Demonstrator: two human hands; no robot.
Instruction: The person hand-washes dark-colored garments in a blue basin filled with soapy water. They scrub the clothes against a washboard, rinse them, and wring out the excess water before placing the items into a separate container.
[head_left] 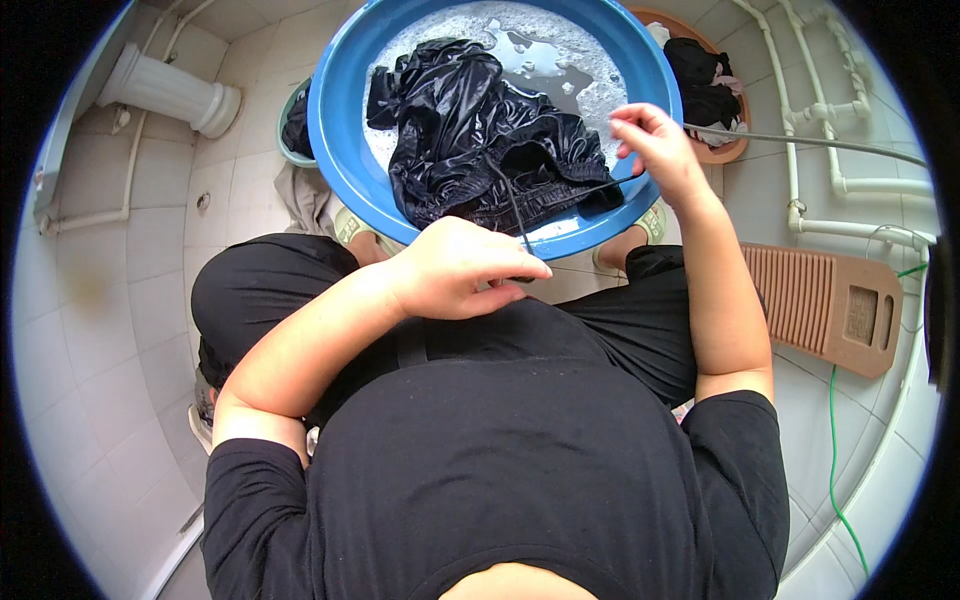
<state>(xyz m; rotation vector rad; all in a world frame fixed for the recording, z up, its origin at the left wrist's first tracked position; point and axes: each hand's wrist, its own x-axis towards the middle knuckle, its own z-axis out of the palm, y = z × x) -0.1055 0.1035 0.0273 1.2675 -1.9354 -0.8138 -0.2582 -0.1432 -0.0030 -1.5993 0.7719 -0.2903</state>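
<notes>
Black wet trousers or shorts point(450, 130), with a gathered elastic waistband, lie bunched in a big blue basin point(345, 170) of sudsy water. The waistband faces me against the near rim. A thin black drawstring point(513, 195) comes out of it in two ends. My left hand point(465, 268) is closed in a pinch at one end, just this side of the rim. Over the right part of the basin, my right hand point(660, 150) pinches the other end, which is pulled taut to the right. The garment's legs are folded together, and I cannot tell their length.
A brown ribbed washboard point(820, 305) lies at the right beside white wall pipes point(795, 130). Behind the basin at right stands an orange tub point(735, 150) of dark clothes; a green tub point(295, 150) is at left. A grey hose point(800, 140) crosses at right.
</notes>
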